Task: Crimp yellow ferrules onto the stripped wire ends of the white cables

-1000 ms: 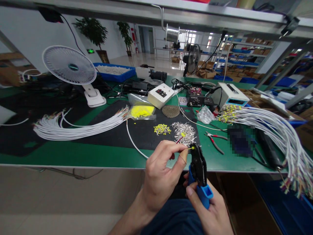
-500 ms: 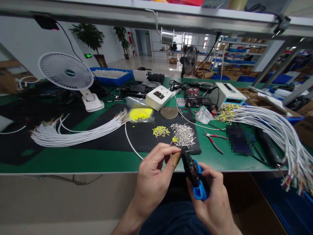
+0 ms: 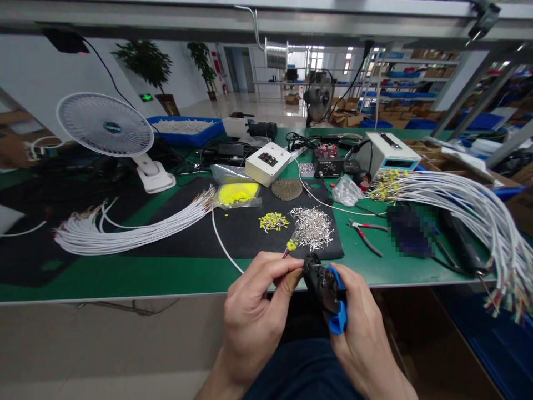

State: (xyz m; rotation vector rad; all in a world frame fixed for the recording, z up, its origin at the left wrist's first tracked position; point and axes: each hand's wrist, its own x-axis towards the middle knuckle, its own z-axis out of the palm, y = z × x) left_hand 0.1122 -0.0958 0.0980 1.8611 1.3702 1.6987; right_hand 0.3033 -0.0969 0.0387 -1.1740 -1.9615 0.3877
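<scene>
My left hand (image 3: 258, 311) is closed in a pinch at the near table edge, thumb and forefinger on thin wires at the end of a white cable (image 3: 224, 243). Yellow-sleeved terminals (image 3: 292, 244) stick out beyond those fingers. In my right hand (image 3: 362, 328) is a crimping tool (image 3: 321, 284) with a black head and blue handles. Its jaws are right beside my left fingertips; whether a wire lies in them is hidden. Past the hands lie a heap of loose silver terminals (image 3: 314, 228) and a smaller pile of yellow-sleeved ones (image 3: 273, 221).
Red-handled cutters (image 3: 366, 236) lie to the right, near a white cable bundle (image 3: 453, 194). Another cable bundle (image 3: 137, 236) is at left, by a white fan (image 3: 108, 128). A bag of yellow sleeves (image 3: 237, 193) and a white switch box (image 3: 268, 164) stand behind.
The crimping tool's head has moved slightly down and left. My right-hand fingers have come closer round its handles. The yellow-sleeved terminals show more plainly above my left fingers.
</scene>
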